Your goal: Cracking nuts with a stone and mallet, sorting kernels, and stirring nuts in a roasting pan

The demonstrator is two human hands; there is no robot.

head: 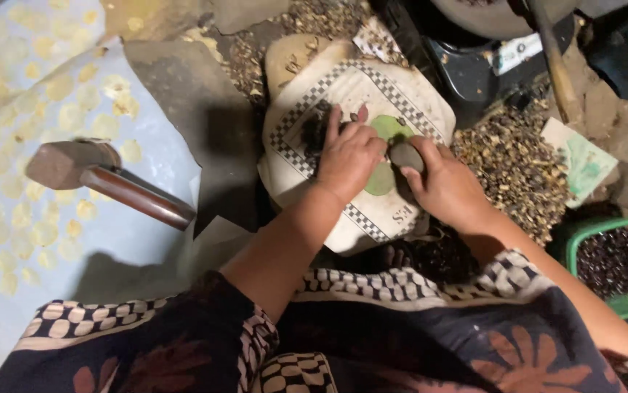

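The right hand (445,182) grips a dark stone (406,155) over the cloth-covered block (401,94); the left hand (349,153), fingers spread, presses a flat green disc (389,129) there. A slipped stone could bruise those fingers.

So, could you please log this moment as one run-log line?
left hand: pressing on padded sack | right hand: gripping dark stone | mallet: lying aside

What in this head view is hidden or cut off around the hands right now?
- Pale cushion: middle hidden by left hand and right hand.
- Grey stone: partly covered by right-hand fingers.
- Dark bits under the left fingers: too dim to identify.
- Green basket: cut off at the right edge.
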